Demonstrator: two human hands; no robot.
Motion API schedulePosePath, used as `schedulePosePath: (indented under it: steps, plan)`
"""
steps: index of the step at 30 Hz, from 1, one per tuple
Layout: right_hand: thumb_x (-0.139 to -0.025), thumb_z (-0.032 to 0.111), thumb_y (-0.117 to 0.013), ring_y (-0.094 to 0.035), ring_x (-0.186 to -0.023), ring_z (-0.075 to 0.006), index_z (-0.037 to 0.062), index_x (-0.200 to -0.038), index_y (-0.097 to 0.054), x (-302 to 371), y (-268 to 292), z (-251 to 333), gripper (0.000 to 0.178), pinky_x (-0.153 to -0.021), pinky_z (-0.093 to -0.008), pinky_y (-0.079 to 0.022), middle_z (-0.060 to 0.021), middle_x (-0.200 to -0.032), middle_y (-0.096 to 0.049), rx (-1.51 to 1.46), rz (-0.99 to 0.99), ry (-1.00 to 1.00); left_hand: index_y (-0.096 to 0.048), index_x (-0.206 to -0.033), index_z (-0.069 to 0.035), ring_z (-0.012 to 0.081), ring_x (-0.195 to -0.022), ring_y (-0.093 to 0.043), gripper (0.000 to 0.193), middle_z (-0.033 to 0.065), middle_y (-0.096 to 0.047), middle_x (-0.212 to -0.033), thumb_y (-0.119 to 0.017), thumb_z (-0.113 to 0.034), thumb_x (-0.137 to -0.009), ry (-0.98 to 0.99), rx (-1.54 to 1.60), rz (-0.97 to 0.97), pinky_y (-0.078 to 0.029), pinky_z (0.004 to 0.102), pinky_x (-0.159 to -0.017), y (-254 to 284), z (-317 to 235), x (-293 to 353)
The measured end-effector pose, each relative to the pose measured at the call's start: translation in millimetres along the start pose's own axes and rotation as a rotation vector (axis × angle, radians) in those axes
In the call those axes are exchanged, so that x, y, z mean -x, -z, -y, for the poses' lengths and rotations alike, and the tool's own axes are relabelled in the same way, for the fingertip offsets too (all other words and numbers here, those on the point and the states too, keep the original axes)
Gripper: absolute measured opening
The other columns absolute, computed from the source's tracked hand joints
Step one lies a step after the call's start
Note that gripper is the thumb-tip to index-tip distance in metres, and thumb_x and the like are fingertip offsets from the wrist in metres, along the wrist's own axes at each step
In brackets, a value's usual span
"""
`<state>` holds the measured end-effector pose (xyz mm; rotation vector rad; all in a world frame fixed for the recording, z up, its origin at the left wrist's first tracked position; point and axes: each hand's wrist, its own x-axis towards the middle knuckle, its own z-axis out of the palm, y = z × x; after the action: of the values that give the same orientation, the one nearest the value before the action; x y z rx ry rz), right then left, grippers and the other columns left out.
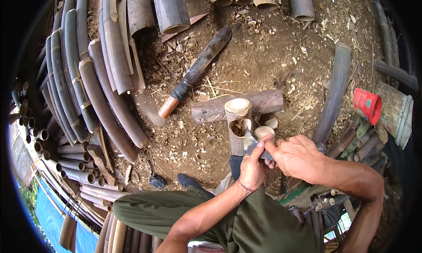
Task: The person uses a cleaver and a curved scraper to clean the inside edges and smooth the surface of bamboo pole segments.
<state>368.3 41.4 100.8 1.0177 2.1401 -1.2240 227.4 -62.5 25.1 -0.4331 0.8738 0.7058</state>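
Observation:
In front of my knees, my left hand (pixel 254 168) is closed around a short bamboo piece (pixel 264 131) with a pale cut end, the thumb lying along it. My right hand (pixel 300 159) is closed and presses against the left fingers; what it grips is hidden. A flat grey blade-like piece (pixel 250 142) shows beside my left thumb. Just beyond my hands stands a bamboo section (pixel 236 144) with a pale top and a hole cut in its side. Behind it a thicker bamboo length (pixel 263 101) lies crosswise on the ground.
A large machete-like knife (pixel 204 59) with a wooden handle lies ahead on the chip-strewn soil. Long bamboo poles (pixel 107 103) are stacked at left. A bamboo pole (pixel 336 86), a red container (pixel 367 105) and a whitish bucket (pixel 395 114) are at right.

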Motion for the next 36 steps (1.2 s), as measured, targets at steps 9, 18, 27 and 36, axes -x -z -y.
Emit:
schedulePosePath:
  steps: [9, 18, 27, 36]
  plan:
    - [-0.081, 0.013, -0.062, -0.066, -0.073, -0.041, 0.0, -0.113, -0.047, -10, -51, 23, 0.037, -0.065, -0.0488, -0.054, -0.0206, -0.08, -0.067, -0.471, -0.014, -0.195, -0.065, -0.12, 0.002, 0.0088, -0.055, -0.049, 0.039, 0.0022, -0.061, -0.069, -0.05, -0.028, -0.1, -0.024, -0.657, -0.269, -0.042, 0.0255, -0.052, 11, -30, 15]
    - [-0.082, 0.015, -0.063, -0.064, -0.083, -0.0483, -0.0003, -0.122, -0.042, -42, -112, 68, 0.048, -0.073, -0.0539, -0.051, -0.0293, -0.09, -0.065, -0.922, -0.305, -0.364, -0.067, -0.087, 0.007, 0.0468, -0.07, -0.064, 0.044, 0.0362, -0.056, -0.069, -0.051, -0.033, -0.094, -0.235, -1.411, -0.193, -0.048, 0.0508, -0.06, 35, -71, 12]
    - [-0.083, 0.016, -0.062, -0.064, -0.086, -0.0482, 0.0011, -0.134, -0.039, -55, -123, 80, 0.058, -0.075, -0.0514, -0.053, -0.0309, -0.096, -0.064, -0.873, -0.446, -0.441, -0.06, -0.069, 0.012, 0.0488, -0.068, -0.064, 0.056, 0.0362, -0.055, -0.065, -0.05, -0.037, -0.093, -0.119, -1.655, -0.2, -0.049, 0.0521, -0.059, 21, -96, 5]
    - [-0.077, 0.008, -0.064, -0.066, -0.072, -0.041, 0.0025, -0.106, -0.056, -11, -23, 6, 0.031, -0.063, -0.0489, -0.054, -0.0202, -0.077, -0.065, -0.293, -0.325, -0.29, -0.055, -0.123, 0.006, 0.009, -0.061, -0.052, 0.041, 0.0019, -0.058, -0.071, -0.047, -0.026, -0.098, -0.148, -0.96, -0.063, -0.046, 0.0266, -0.057, -20, -52, -17]
